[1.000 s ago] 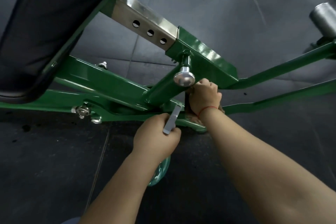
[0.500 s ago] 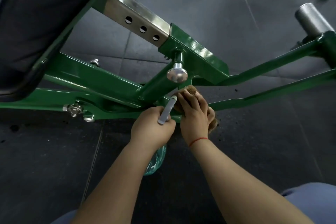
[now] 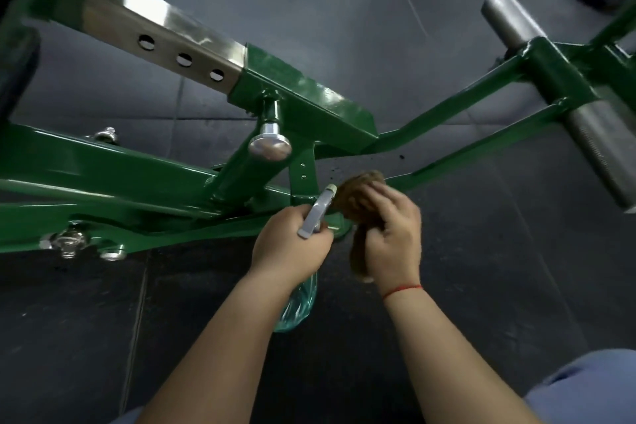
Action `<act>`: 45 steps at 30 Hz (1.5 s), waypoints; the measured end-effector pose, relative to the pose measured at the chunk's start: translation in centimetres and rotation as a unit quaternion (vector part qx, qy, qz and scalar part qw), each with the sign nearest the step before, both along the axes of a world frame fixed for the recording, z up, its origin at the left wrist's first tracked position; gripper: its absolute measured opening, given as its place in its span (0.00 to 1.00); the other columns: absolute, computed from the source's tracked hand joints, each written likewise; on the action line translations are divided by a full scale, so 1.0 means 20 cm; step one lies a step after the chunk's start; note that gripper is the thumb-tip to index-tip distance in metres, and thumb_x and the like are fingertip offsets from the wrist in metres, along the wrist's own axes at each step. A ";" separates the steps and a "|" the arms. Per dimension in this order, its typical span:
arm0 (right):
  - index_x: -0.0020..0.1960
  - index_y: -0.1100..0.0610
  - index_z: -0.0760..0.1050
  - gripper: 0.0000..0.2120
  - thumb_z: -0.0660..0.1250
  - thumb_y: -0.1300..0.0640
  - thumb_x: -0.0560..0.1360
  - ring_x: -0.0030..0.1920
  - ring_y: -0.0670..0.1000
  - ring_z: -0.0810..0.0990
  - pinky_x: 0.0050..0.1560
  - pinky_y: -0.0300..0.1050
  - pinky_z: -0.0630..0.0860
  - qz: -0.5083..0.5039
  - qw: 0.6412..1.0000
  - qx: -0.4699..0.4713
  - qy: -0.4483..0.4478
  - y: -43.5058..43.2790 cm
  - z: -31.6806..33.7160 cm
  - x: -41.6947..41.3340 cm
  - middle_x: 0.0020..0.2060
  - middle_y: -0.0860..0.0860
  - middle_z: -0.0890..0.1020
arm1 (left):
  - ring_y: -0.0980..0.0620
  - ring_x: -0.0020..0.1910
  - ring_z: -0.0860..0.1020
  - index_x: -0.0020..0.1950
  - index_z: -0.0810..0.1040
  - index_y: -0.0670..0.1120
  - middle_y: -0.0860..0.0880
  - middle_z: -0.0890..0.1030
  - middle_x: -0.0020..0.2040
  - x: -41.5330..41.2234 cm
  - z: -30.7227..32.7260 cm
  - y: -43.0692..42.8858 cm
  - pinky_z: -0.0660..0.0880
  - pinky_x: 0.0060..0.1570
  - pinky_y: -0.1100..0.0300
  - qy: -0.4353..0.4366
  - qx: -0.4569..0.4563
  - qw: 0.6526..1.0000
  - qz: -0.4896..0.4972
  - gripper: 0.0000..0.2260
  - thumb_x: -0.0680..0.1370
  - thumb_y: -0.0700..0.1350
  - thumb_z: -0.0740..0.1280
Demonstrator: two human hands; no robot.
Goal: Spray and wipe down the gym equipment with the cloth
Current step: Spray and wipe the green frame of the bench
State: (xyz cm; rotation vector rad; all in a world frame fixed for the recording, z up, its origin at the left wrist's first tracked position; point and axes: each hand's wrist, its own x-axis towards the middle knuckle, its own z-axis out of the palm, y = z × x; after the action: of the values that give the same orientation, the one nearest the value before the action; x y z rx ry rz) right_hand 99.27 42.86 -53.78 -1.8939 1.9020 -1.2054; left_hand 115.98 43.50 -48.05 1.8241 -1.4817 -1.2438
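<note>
Since a second ago your right hand has been coming down from under the pull-pin knob. In the head view it is now sitting just at 3 o'clock of your left hand. Its fingers are curling round the brown cloth and bunching it. The top of the cloth is lying at the low rail of the green frame, though you cannot tell whether it is touching.

Your left hand is gripping the spray bottle at its neck, with the fingers wrapping tight. The grey nozzle is pointing toward 1 o'clock, its tip just beside the cloth, and the clear teal body is hanging at 6 o'clock beneath the hand.

The knob is standing at 11 o'clock of both hands. Beyond it, the steel tube with three holes is running off toward 10 o'clock. The knurled peg is lying well apart at 2 o'clock. A red string is circling your right wrist.
</note>
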 end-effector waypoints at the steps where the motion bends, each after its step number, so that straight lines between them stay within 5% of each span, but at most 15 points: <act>1: 0.65 0.56 0.78 0.27 0.62 0.71 0.69 0.66 0.54 0.71 0.71 0.54 0.69 -0.054 0.996 -0.010 -0.069 0.01 0.04 -0.03 0.64 0.51 0.75 | 0.46 0.32 0.71 0.35 0.69 0.46 0.48 0.72 0.32 -0.02 -0.01 -0.01 0.66 0.35 0.55 0.009 -0.005 1.000 -0.010 0.10 0.75 0.43 0.66; 5: 0.68 0.57 0.72 0.23 0.66 0.71 0.75 0.64 0.50 0.73 0.67 0.32 0.68 -0.251 0.936 -0.054 -0.242 0.03 0.19 -0.21 0.62 0.50 0.72 | 0.50 0.31 0.69 0.39 0.74 0.46 0.51 0.71 0.30 -0.14 0.01 -0.03 0.67 0.34 0.55 0.050 -0.047 0.994 -0.087 0.07 0.76 0.45 0.67; 11: 0.64 0.47 0.72 0.23 0.67 0.66 0.74 0.60 0.50 0.78 0.67 0.56 0.75 -0.361 0.854 -0.042 -0.373 0.06 0.20 -0.42 0.62 0.52 0.77 | 0.52 0.36 0.75 0.39 0.74 0.51 0.53 0.76 0.36 -0.38 0.12 -0.08 0.73 0.36 0.56 -0.050 -0.208 0.967 -0.137 0.09 0.79 0.49 0.67; 17: 0.63 0.47 0.72 0.22 0.68 0.67 0.74 0.59 0.49 0.80 0.66 0.55 0.76 -0.347 0.854 -0.037 -0.386 0.07 0.22 -0.51 0.60 0.51 0.79 | 0.49 0.24 0.64 0.37 0.74 0.47 0.50 0.74 0.32 -0.61 0.05 -0.14 0.61 0.28 0.60 -0.197 -0.356 0.895 -0.180 0.14 0.62 0.45 0.78; 24: 0.67 0.52 0.73 0.22 0.68 0.67 0.76 0.58 0.46 0.80 0.65 0.51 0.77 -0.314 0.852 -0.008 -0.419 0.02 0.31 -0.59 0.58 0.49 0.79 | 0.43 0.25 0.74 0.40 0.75 0.44 0.46 0.75 0.33 -0.76 0.14 -0.25 0.62 0.31 0.58 -0.256 -0.388 0.859 -0.214 0.14 0.61 0.43 0.78; 32: 0.68 0.53 0.73 0.22 0.68 0.68 0.76 0.59 0.48 0.80 0.66 0.53 0.76 -0.302 0.842 0.006 -0.446 -0.04 0.30 -0.63 0.59 0.50 0.80 | 0.48 0.40 0.73 0.45 0.65 0.50 0.53 0.70 0.42 -0.84 0.20 -0.30 0.67 0.38 0.57 -0.292 -0.331 0.874 -0.204 0.13 0.75 0.49 0.70; 36: 0.68 0.53 0.73 0.22 0.69 0.66 0.76 0.61 0.48 0.79 0.66 0.53 0.76 -0.286 0.845 -0.014 -0.451 -0.07 0.30 -0.61 0.61 0.50 0.79 | 0.45 0.44 0.79 0.50 0.73 0.49 0.52 0.72 0.44 -0.83 0.18 -0.27 0.73 0.40 0.54 -0.279 -0.289 0.889 -0.220 0.10 0.75 0.48 0.71; 39: 0.71 0.57 0.70 0.24 0.70 0.63 0.76 0.66 0.48 0.75 0.70 0.51 0.73 -0.257 0.886 -0.071 -0.380 -0.09 0.34 -0.56 0.64 0.53 0.75 | 0.45 0.45 0.79 0.57 0.76 0.47 0.50 0.77 0.49 -0.80 0.17 -0.26 0.74 0.42 0.54 -0.266 -0.271 0.903 -0.200 0.15 0.73 0.48 0.74; 45: 0.67 0.60 0.73 0.25 0.74 0.67 0.72 0.73 0.59 0.66 0.74 0.45 0.66 -0.230 0.917 -0.152 -0.289 -0.25 0.33 -0.51 0.69 0.62 0.65 | 0.48 0.36 0.71 0.44 0.74 0.47 0.53 0.72 0.38 -0.68 0.18 -0.20 0.64 0.33 0.55 -0.231 -0.248 0.933 -0.119 0.07 0.74 0.45 0.71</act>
State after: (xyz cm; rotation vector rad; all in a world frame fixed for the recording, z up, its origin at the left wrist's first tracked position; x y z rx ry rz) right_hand 89.09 37.95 -47.27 -1.0023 1.9263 -2.0251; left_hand 102.48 39.47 -44.36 1.6770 -2.0923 -0.4588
